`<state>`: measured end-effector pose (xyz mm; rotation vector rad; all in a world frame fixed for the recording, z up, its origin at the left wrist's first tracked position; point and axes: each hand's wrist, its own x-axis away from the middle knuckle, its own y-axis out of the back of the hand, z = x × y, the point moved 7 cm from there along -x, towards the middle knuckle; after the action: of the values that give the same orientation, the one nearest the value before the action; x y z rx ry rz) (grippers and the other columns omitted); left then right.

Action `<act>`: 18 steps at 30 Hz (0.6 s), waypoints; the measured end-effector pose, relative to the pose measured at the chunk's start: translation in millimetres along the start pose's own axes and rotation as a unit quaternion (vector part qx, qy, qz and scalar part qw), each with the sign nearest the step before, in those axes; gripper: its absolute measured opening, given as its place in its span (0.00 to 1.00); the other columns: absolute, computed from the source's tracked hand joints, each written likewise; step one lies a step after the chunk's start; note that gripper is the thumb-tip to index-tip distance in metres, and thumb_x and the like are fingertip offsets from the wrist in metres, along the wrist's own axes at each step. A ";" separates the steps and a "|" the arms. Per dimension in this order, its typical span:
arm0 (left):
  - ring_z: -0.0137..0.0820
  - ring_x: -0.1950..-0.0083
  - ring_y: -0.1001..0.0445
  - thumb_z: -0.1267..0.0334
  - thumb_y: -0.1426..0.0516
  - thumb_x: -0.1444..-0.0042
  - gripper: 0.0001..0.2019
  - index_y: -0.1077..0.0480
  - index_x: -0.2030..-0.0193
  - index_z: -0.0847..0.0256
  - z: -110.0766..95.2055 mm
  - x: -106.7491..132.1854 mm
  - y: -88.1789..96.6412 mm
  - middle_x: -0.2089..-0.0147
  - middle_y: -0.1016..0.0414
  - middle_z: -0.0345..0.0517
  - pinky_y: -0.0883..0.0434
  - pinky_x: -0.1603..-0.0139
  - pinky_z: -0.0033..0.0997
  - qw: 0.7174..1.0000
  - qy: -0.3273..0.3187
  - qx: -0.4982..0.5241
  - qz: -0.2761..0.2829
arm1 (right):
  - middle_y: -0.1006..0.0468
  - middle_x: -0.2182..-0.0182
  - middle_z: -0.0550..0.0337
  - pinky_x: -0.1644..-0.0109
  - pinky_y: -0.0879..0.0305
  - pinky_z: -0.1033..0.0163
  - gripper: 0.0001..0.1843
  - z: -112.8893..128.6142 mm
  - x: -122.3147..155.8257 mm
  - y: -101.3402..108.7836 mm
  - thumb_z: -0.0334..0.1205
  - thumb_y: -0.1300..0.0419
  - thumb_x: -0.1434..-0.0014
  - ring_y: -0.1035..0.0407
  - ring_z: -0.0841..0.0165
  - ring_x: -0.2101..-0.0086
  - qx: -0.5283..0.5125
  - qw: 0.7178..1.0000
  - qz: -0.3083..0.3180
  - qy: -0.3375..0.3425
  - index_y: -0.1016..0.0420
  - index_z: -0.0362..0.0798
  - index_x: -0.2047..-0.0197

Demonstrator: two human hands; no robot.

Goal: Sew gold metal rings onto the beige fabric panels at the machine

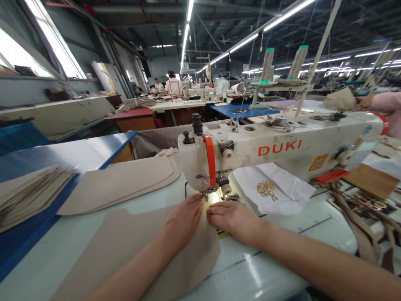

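A flat beige panel (131,238) of fabric or leather lies on the machine bed, its far edge at the needle area of a white DUKI sewing machine (238,154). My left hand (184,219) rests on the panel with its fingers stretched flat toward the presser foot (206,194). At the panel's right edge, my right hand (230,217) has its fingers bent together, fingertips on that edge just right of the foot. Whatever lies under those fingertips is hidden. The machine's lamp lights the spot between both hands.
More beige panels (125,182) lie behind and left; a stack of pieces (31,192) sits on a blue-edged board. Gold-coloured rings (266,190) lie on white cloth (288,192). Straps (357,225) and scissors lie right. A co-worker's pink sleeve (387,108) shows at far right.
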<state>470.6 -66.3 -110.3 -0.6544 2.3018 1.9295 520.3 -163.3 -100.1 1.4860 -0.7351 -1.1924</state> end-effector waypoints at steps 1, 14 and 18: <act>0.35 0.45 0.29 0.67 0.55 0.39 0.16 0.29 0.51 0.62 -0.6 2.4 1.1 0.47 0.26 0.50 0.31 0.43 0.38 1.000 0.001 0.004 -0.001 | 0.25 0.59 0.53 0.49 0.36 0.63 0.08 1.9 -0.2 -0.1 0.33 0.49 0.36 0.32 0.67 0.55 0.000 1.000 0.003 0.004 0.29 0.44 0.60; 0.33 0.50 0.29 0.71 0.49 0.43 0.14 0.31 0.52 0.58 -14.5 72.1 30.6 0.51 0.26 0.46 0.31 0.46 0.36 0.994 0.061 0.080 -0.032 | 0.23 0.61 0.53 0.51 0.34 0.64 0.09 72.7 5.7 -2.7 0.32 0.49 0.36 0.31 0.67 0.57 -0.030 0.995 -0.020 0.091 0.28 0.43 0.59; 0.33 0.58 0.31 0.73 0.48 0.46 0.08 0.29 0.68 0.58 -15.2 54.4 33.2 0.64 0.28 0.42 0.32 0.54 0.35 0.991 0.093 0.087 -0.037 | 0.23 0.59 0.54 0.49 0.34 0.64 0.09 71.6 6.3 -0.7 0.32 0.49 0.35 0.31 0.68 0.56 -0.030 0.996 -0.029 0.073 0.27 0.44 0.58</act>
<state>412.6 -91.8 -93.7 -0.9184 2.4777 1.6781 455.0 -193.3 -99.6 1.5351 -0.5561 -1.1264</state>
